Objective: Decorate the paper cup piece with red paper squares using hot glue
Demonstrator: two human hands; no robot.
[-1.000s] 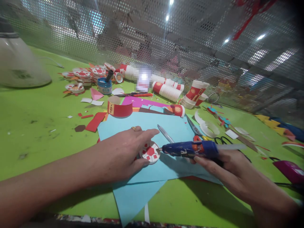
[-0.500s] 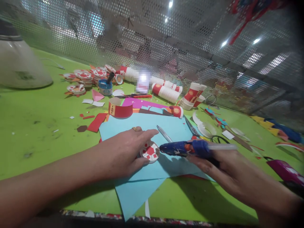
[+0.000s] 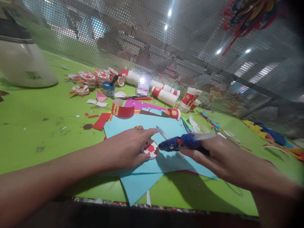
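My left hand [image 3: 129,146] grips a small round paper disc [image 3: 150,148] with red patches on white, between thumb and fingers, over light blue paper [image 3: 133,125]. In my right hand [image 3: 223,155] is a blue hot glue gun [image 3: 178,143] with a clear glue stick at its back. The gun's nozzle is at the right rim of the disc; whether it touches cannot be made out. A pen [image 3: 161,132] lies on the blue paper just beyond the disc.
Paper cups [image 3: 165,95] lie and stand at the back, beside a blue jar [image 3: 108,89] and several paper turtle-like pieces [image 3: 87,77]. A red paper ring [image 3: 123,110] and scissors [image 3: 186,125] border the blue paper. A large whitish object [image 3: 26,63] stands at left.
The view has tilted and shifted slightly. The glue gun now leans more along the disc's right rim, its nozzle a little lower on it. My left hand keeps its hold.
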